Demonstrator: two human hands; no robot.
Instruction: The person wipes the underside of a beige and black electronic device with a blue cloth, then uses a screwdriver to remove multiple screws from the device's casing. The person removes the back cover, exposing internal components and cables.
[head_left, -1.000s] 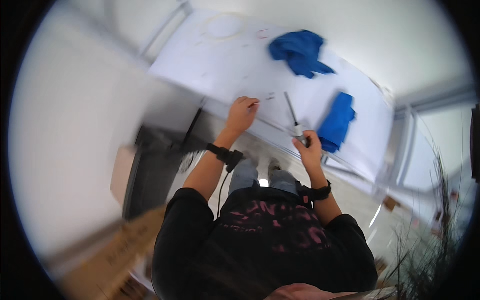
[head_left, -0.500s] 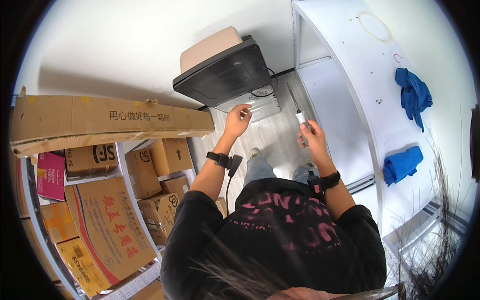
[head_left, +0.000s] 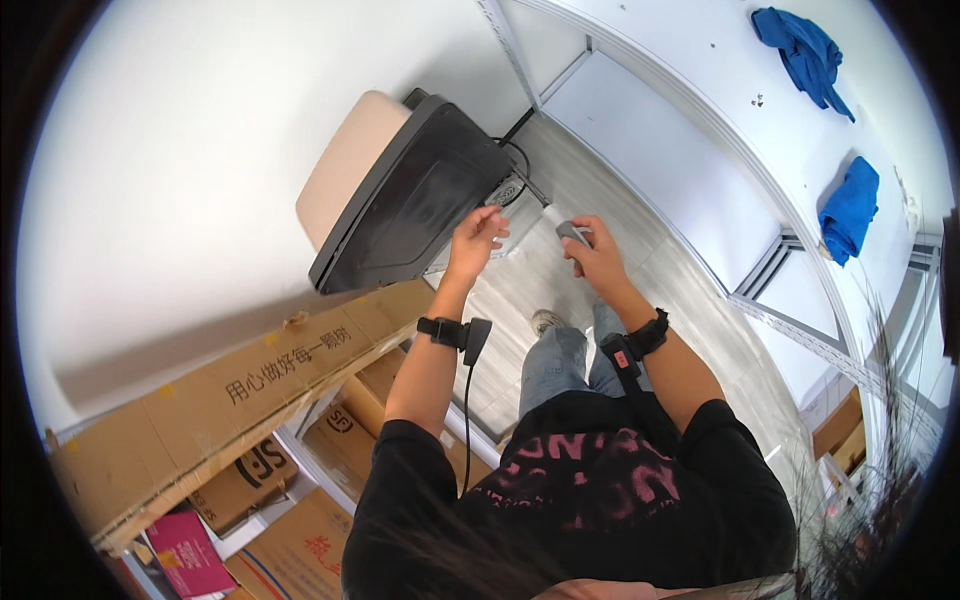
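My right hand (head_left: 596, 252) is closed around the grey and white handle of a screwdriver (head_left: 555, 216). Its thin metal shaft points up and left, toward the near corner of a bulky black and beige box-shaped unit (head_left: 410, 195). To the left, my left hand (head_left: 477, 243) has its fingers loosely bent and apart, with nothing visible in them. That hand is close to the unit's black side; whether it touches is hard to tell. A black cable (head_left: 522, 153) loops out at the unit's right corner.
A long cardboard box (head_left: 270, 365) lies on top of a shelf of cartons at left, beside a pink box (head_left: 187, 555). At right stands a white table (head_left: 790, 130) with two blue cloths (head_left: 850, 208) on it. Grey plank floor (head_left: 640, 225) lies between.
My view has turned to the right, so the unit and shelf appear rotated. The screwdriver now tilts further left, its shaft closer to the unit. My left hand's fingers have loosened slightly.
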